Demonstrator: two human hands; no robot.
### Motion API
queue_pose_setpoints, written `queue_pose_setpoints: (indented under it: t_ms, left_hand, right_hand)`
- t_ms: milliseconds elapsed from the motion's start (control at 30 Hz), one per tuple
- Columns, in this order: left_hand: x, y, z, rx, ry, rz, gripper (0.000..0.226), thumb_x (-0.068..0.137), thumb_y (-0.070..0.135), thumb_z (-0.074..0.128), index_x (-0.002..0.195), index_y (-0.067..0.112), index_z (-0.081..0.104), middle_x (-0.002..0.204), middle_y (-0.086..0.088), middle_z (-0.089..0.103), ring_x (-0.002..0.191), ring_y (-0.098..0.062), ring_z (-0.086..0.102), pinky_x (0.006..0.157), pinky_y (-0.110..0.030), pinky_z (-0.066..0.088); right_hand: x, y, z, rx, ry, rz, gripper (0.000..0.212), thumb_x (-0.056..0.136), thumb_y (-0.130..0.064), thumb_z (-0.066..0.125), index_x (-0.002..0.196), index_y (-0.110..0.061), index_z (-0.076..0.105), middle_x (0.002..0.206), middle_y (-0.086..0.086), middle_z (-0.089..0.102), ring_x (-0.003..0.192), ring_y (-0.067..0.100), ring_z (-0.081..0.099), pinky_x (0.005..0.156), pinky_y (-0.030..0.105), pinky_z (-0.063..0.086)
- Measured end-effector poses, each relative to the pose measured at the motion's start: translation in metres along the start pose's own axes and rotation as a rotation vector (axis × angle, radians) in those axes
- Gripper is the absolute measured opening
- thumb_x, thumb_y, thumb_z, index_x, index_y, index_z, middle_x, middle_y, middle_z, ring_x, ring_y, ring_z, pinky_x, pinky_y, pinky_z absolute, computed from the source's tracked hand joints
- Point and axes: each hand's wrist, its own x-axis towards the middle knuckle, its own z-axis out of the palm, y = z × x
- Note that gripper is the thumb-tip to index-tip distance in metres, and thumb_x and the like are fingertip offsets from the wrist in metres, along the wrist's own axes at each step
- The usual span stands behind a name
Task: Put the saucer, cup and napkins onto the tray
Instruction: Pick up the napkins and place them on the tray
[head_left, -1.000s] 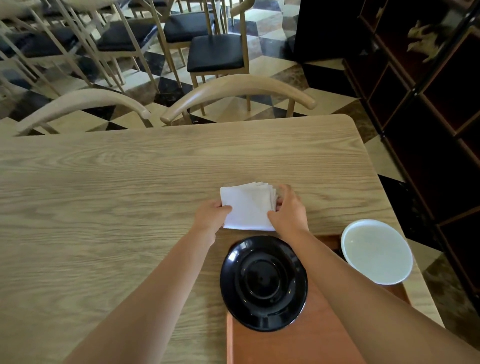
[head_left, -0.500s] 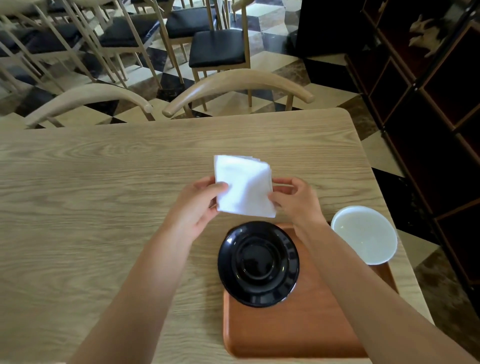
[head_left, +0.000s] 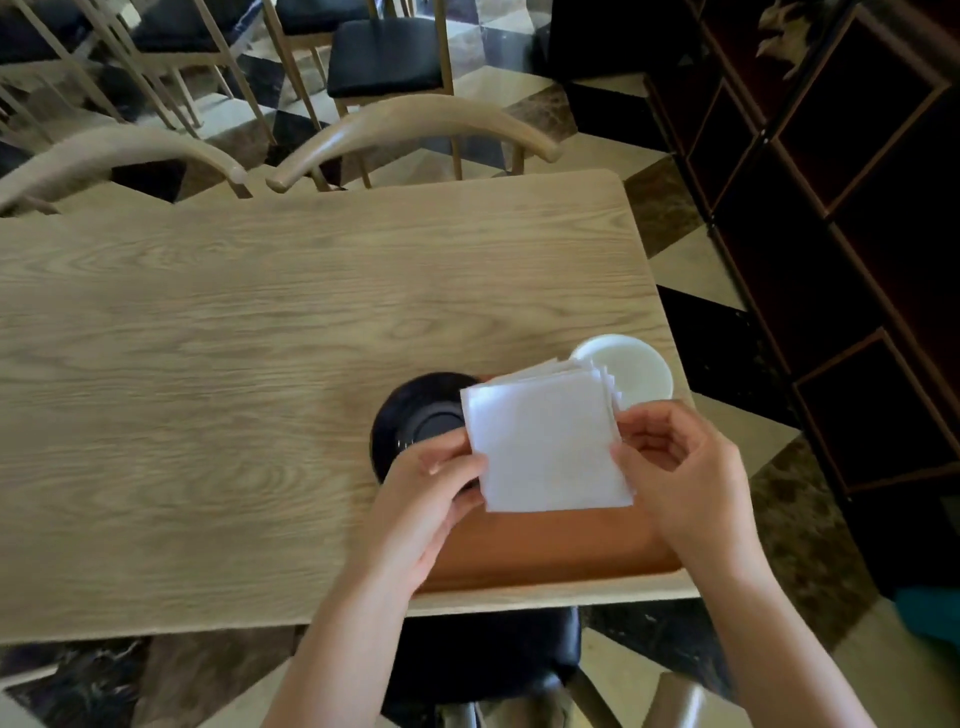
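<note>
Head view | left hand and right hand are pinching opposite edges of square white napkins, fingers clamped, above brown tray at table near-right corner | round black saucer is overhanging tray's left edge | white cup at far-right; left tabletop is lying open

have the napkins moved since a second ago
Yes. The napkins, held by both hands, went from the bare table beyond the saucer back over the tray.

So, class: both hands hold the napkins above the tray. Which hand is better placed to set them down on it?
Probably the right hand: it hangs over the tray's bare part, while the left hand sits over the saucer. The napkins are held by both.
</note>
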Motion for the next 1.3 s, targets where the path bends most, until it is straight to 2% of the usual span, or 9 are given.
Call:
queue_pose_setpoints:
  t_ms: [100,333,500,633,733,833,933,1067,1300]
  left_hand:
    - [-0.011,-0.026,0.019,0.059,0.043,-0.029,0.038,0.082,-0.011,0.047,0.093,0.012,0.074,0.093,-0.007,0.076,0.087,-0.017,0.069,0.079,-0.03,0.056]
    - [-0.017,-0.072,0.044,0.208,0.22,0.05,0.046,0.08,-0.007,0.055,0.112,0.026,0.055,0.083,0.0,0.076,0.079,-0.009,0.07,0.064,-0.021,0.055]
    - [-0.003,-0.097,0.044,0.527,0.191,0.172,0.051,0.082,0.006,0.064,0.123,0.029,0.044,0.107,0.007,0.067,0.095,-0.001,0.063,0.083,-0.021,0.052]
    - [0.005,-0.116,0.042,0.918,0.096,0.301,0.061,0.083,0.012,0.066,0.137,0.017,0.039,0.123,0.004,0.05,0.111,-0.007,0.045,0.097,-0.02,0.037]
    - [0.005,-0.127,0.041,1.169,0.117,0.4,0.06,0.078,0.013,0.071,0.133,0.013,0.047,0.125,-0.011,0.051,0.116,-0.025,0.047,0.1,-0.039,0.043]
    - [0.007,-0.138,0.038,1.326,0.172,0.575,0.055,0.072,0.012,0.074,0.124,0.012,0.056,0.145,-0.023,0.035,0.136,-0.037,0.03,0.105,-0.044,0.034]
    - [0.004,-0.146,0.037,1.419,0.076,0.643,0.046,0.085,0.022,0.057,0.13,0.017,0.05,0.153,-0.017,0.023,0.141,-0.03,0.02,0.102,-0.048,0.039]
    - [-0.002,-0.151,0.035,1.629,0.004,0.544,0.056,0.09,0.044,0.033,0.144,0.026,0.027,0.155,-0.012,0.018,0.141,-0.023,0.013,0.102,-0.051,0.037]
    - [-0.009,-0.148,0.029,1.723,-0.07,0.468,0.061,0.09,0.053,0.029,0.146,0.03,0.021,0.154,-0.011,0.023,0.141,-0.026,0.022,0.103,-0.056,0.032]
  right_hand:
    - [-0.011,0.025,-0.018,-0.084,0.008,0.05,0.02,0.077,-0.007,0.068,0.079,-0.027,0.065,0.075,-0.011,0.069,0.072,0.005,0.064,0.068,0.034,0.056]
    - [-0.022,0.069,-0.031,-0.188,-0.006,0.09,0.018,0.078,-0.002,0.065,0.081,-0.02,0.067,0.078,-0.009,0.068,0.077,0.008,0.062,0.067,0.02,0.049]
    - [-0.01,0.091,-0.021,-0.271,-0.017,0.123,0.019,0.079,-0.01,0.063,0.079,-0.028,0.067,0.078,-0.013,0.068,0.078,0.011,0.063,0.071,0.038,0.056]
    - [-0.004,0.101,-0.017,-0.335,-0.087,0.051,0.02,0.082,-0.004,0.059,0.089,-0.021,0.067,0.085,-0.007,0.065,0.079,0.01,0.059,0.067,0.015,0.046]
    - [-0.009,0.107,-0.02,-0.5,-0.104,-0.164,0.022,0.075,0.001,0.067,0.093,-0.012,0.067,0.092,0.002,0.061,0.074,0.014,0.056,0.06,0.007,0.037]
    - [-0.016,0.123,-0.022,-0.723,-0.134,-0.445,0.038,0.065,-0.013,0.079,0.101,-0.014,0.068,0.108,0.008,0.065,0.099,0.02,0.058,0.064,0.022,0.052]
    - [-0.016,0.137,-0.023,-0.793,-0.227,-0.6,0.037,0.079,-0.026,0.064,0.114,-0.016,0.063,0.131,0.011,0.057,0.125,0.028,0.049,0.092,0.038,0.049]
    - [-0.015,0.142,-0.027,-0.9,-0.312,-0.628,0.045,0.087,-0.036,0.042,0.125,-0.017,0.056,0.139,0.013,0.051,0.129,0.027,0.045,0.101,0.044,0.044]
    - [-0.017,0.136,-0.03,-1.001,-0.366,-0.625,0.046,0.088,-0.035,0.04,0.127,-0.015,0.053,0.139,0.015,0.049,0.129,0.029,0.046,0.1,0.047,0.044]
